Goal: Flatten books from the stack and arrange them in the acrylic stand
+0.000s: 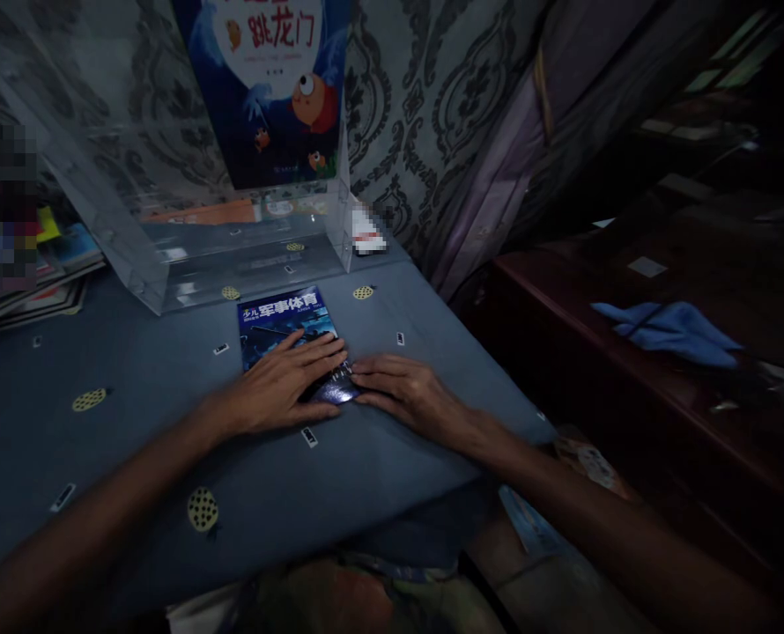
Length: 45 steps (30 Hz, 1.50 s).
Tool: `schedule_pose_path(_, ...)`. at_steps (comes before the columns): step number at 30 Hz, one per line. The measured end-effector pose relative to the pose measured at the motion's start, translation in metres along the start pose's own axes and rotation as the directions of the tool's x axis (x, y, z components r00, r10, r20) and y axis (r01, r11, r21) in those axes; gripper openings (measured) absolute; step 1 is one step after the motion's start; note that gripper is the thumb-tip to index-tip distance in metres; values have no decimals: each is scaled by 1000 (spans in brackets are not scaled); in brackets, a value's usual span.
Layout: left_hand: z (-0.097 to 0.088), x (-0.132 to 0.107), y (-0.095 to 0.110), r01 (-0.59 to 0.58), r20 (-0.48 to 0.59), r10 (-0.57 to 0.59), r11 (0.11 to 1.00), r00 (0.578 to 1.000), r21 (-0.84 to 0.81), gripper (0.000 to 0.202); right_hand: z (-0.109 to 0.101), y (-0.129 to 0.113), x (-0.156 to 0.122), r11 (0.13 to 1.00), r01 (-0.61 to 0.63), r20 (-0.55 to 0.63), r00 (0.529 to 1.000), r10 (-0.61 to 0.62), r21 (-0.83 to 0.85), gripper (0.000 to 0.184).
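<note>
A small dark blue book (286, 308) with white Chinese lettering lies on the blue patterned tablecloth (147, 449). My left hand (292, 374) rests flat across its cover, fingers stretched to the right, hiding the middle and lower left of the book. At the book's lower right edge, my right hand (411, 392) has its fingers pressed together, with the thumb close below them, gripping the edge. Behind the book stands a clear acrylic rack (147, 286). A larger blue picture book (279, 132) with an orange fish stands upright in it.
Several books and magazines (68, 269) are stacked at the left. A patterned curtain (425, 114) hangs behind the table. To the right, beyond the table's edge, is a dark red piece of furniture (564, 308) with a blue cloth (676, 333) on top.
</note>
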<state>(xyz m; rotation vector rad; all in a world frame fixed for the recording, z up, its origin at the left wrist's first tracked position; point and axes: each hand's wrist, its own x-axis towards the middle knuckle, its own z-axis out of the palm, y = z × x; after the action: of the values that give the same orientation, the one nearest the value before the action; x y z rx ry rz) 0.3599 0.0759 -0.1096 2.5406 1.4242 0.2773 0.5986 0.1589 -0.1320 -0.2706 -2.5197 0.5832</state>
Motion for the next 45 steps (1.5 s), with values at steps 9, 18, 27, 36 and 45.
schedule_pose_path(9, 5, -2, 6, -41, -42, 42, 999, 998, 19, 55, 2, -2, 0, 988, 87, -41, 995, -92, -127, 22)
schedule_pose_path(18, 16, -8, 25, -95, -129, 115, 984, 985, 148, 39, 0, -15, -8, 953, 134, -24, 989, -146, -272, 21)
schedule_pose_path(27, 21, -22, 50, -73, -84, 117, 911, 990, 405, 43, -3, -18, -16, 964, 121, 1, 992, -124, -236, 20)
schedule_pose_path(36, 13, -63, 56, -15, -82, 61, 884, 995, 467, 46, -2, -16, -19, 966, 95, 32, 995, -90, -242, 23)
schedule_pose_path(45, 6, -111, 53, 77, -177, 9, 877, 984, 474, 51, -5, -18, -16, 977, 90, 38, 996, -85, -195, 23)
